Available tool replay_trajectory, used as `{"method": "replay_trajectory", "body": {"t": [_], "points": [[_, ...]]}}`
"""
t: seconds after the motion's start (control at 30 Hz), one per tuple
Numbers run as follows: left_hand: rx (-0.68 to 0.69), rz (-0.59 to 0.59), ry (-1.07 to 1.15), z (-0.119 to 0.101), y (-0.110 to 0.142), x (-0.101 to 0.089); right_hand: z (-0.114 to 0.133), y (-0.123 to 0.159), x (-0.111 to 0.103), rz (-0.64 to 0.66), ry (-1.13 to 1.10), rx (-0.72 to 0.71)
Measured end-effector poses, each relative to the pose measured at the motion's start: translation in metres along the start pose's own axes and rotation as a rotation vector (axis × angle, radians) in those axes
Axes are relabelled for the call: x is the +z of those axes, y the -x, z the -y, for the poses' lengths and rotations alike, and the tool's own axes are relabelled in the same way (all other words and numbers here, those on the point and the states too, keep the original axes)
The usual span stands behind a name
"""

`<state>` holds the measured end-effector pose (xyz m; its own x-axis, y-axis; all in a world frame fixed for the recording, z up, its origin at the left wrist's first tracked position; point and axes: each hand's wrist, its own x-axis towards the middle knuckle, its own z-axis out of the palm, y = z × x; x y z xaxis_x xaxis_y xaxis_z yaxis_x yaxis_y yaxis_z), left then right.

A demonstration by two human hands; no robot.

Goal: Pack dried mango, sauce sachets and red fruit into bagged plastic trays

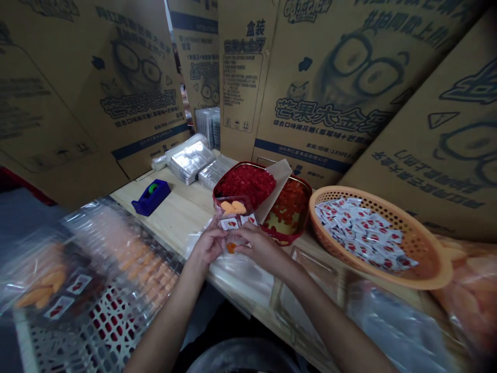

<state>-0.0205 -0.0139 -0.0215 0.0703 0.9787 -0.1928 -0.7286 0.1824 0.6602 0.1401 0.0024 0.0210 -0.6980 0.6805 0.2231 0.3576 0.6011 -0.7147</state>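
Observation:
A small clear plastic tray [234, 218] is held up over the table edge between my two hands. Its far compartment holds orange pieces [233, 207]. Two white sachets with red print [229, 224] lie across the middle, and a small dark-orange piece [231, 247] shows in the near part. My left hand [209, 244] grips the tray's left side, fingers bent. On the right side, my right hand [254, 243] is closed against the tray with curled fingers, which partly cover its near end. Just beyond is a red-rimmed divided box [285, 241] with red and orange pieces.
An orange plastic basket [423, 277] of sachets stands right. Stacked clear trays [192, 158] and a blue tape dispenser [152, 198] sit back left. A white crate [104, 331] with filled packs is at front left. Large cardboard boxes [310, 93] wall the back.

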Motion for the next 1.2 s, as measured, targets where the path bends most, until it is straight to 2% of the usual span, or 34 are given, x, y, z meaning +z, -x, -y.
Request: {"method": "replay_trajectory", "body": {"t": [0.1, 0.17, 0.2, 0.27, 0.33, 0.4, 0.63, 0.8, 0.9, 1.0, 1.1, 1.13, 1.2], "points": [[-0.024, 0.014, 0.016, -0.002, 0.001, 0.000, -0.016, 0.001, -0.022, -0.166, 0.063, 0.127], [-0.031, 0.007, 0.018, -0.004, 0.002, 0.000, -0.036, 0.000, -0.040, -0.286, 0.226, 0.315], [-0.027, 0.002, 0.018, -0.005, 0.003, 0.000, -0.046, -0.001, -0.048, -0.296, 0.326, 0.425], [-0.014, -0.008, 0.012, -0.007, 0.004, -0.001, -0.068, -0.003, -0.059, -0.213, 0.480, 0.620], [-0.011, -0.019, 0.006, -0.009, 0.005, -0.003, -0.086, -0.005, -0.063, -0.097, 0.537, 0.741], [-0.016, -0.037, 0.003, -0.012, 0.007, -0.004, -0.098, -0.008, -0.062, -0.037, 0.539, 0.782], [-0.029, -0.107, -0.020, -0.019, 0.006, -0.008, -0.117, -0.030, -0.051, -0.006, 0.551, 0.836], [-0.007, -0.064, -0.027, -0.020, 0.004, -0.011, -0.118, -0.027, -0.059, -0.015, 0.526, 0.813], [0.000, -0.056, -0.015, -0.021, 0.004, -0.013, -0.100, -0.018, -0.062, -0.078, 0.543, 0.756], [-0.006, -0.070, 0.015, -0.022, 0.003, -0.012, -0.066, -0.010, -0.052, -0.188, 0.384, 0.572], [0.000, -0.085, 0.029, -0.022, 0.003, -0.010, -0.030, -0.008, -0.029, -0.155, -0.021, 0.330], [0.002, -0.087, 0.028, -0.022, 0.004, -0.010, -0.022, -0.010, -0.022, -0.137, -0.103, 0.273], [0.011, -0.088, 0.025, -0.025, 0.007, -0.012, -0.017, -0.018, -0.014, -0.182, -0.124, 0.207]]}}
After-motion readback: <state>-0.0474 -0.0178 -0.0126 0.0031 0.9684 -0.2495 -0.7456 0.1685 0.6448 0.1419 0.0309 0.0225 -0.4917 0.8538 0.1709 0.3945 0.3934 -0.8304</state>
